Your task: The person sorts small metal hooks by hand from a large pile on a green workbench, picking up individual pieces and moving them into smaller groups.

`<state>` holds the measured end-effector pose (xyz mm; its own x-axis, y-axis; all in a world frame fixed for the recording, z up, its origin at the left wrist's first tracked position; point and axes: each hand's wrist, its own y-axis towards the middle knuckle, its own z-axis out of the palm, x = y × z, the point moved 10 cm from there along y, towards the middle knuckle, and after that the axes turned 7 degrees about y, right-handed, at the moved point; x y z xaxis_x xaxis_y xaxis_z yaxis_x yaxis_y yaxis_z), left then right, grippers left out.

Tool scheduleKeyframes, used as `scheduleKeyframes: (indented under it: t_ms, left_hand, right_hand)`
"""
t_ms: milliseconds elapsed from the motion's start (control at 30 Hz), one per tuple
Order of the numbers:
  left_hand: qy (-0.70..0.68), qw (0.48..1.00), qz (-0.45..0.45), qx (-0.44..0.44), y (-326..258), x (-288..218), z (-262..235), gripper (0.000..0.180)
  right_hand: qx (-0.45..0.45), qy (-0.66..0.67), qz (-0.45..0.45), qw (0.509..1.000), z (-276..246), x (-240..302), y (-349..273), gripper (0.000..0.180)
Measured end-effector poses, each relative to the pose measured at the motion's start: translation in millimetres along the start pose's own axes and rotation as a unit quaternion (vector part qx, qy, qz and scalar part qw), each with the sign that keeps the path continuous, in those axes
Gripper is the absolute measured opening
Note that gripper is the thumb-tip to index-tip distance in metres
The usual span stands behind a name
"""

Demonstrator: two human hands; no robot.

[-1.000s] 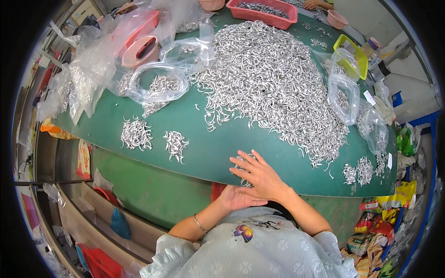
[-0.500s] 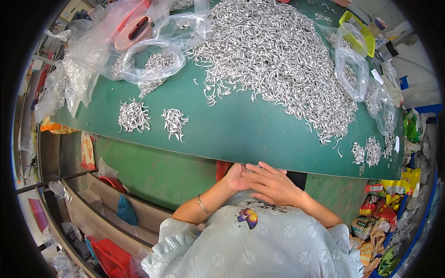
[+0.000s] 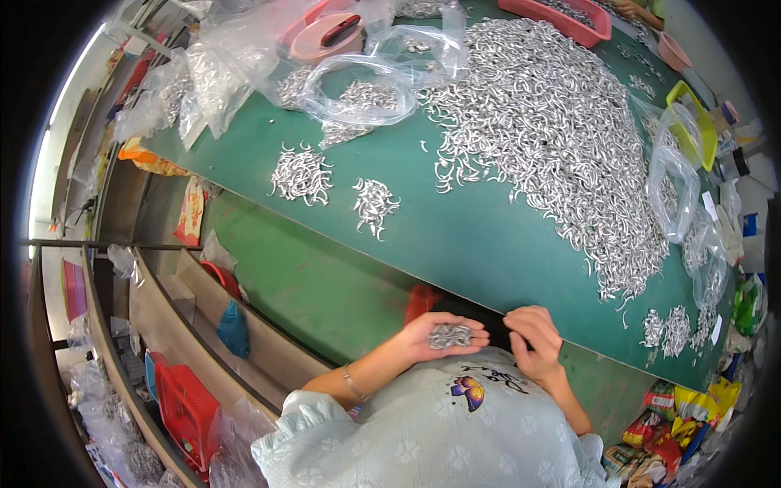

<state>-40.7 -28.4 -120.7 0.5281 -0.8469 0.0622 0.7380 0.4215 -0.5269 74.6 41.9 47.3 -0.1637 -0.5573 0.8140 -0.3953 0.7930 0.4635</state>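
My left hand (image 3: 437, 338) is palm up in front of my body, just off the table's near edge. A small heap of curved silvery metal pieces (image 3: 450, 335) lies in its cupped palm. My right hand (image 3: 534, 342) is beside it at the table edge, fingers loosely bent and thumb apart, with nothing visible in it. On the green table (image 3: 488, 244) spreads a large pile of the same metal pieces (image 3: 553, 138). Two small heaps sit to the left, a larger one (image 3: 301, 173) and a smaller one (image 3: 375, 206). Several more small heaps (image 3: 675, 331) lie at the right corner.
Clear plastic bags (image 3: 358, 93) with metal pieces lie at the far left, beside a pink bowl (image 3: 329, 41). A red tray (image 3: 561, 20) and a yellow-green basket (image 3: 693, 122) stand farther back. Another person's hand (image 3: 626, 8) shows at the top right. Wooden shelving (image 3: 195, 342) runs at lower left.
My right hand has lifted off my left and moved right, uncovering the metal pieces in the left palm. The view has turned, so the table appears tilted and shifted right.
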Motion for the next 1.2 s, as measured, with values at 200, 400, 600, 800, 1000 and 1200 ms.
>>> scheduleKeyframes:
  t_ms: [200,400,600,800,1000,1200]
  left_hand:
    - [-0.083,0.948,0.282,0.123,-88,-112,52,0.038]
    - [-0.092,0.789,0.607,0.014,-145,-253,57,0.039]
    - [0.321,0.608,0.657,-0.31,-143,-286,45,0.032]
    - [0.508,0.488,0.647,-0.293,-137,-272,74,0.035]
    - [0.59,0.383,0.637,-0.315,-154,-258,89,0.049]
    - [0.743,0.197,0.494,-0.408,-123,-236,100,0.055]
  right_hand:
    - [-0.067,-0.009,0.047,0.997,-14,-18,-4,0.02]
    - [-0.058,-0.028,0.061,0.996,-6,-23,-5,0.022]
    - [-0.092,-0.04,0.078,0.992,-10,-28,-4,0.021]
    - [-0.077,-0.047,0.077,0.993,-7,-31,-2,0.02]
    - [-0.08,-0.021,0.109,0.991,-8,-33,-2,0.02]
    - [-0.091,0.027,0.158,0.983,-12,-43,-5,0.018]
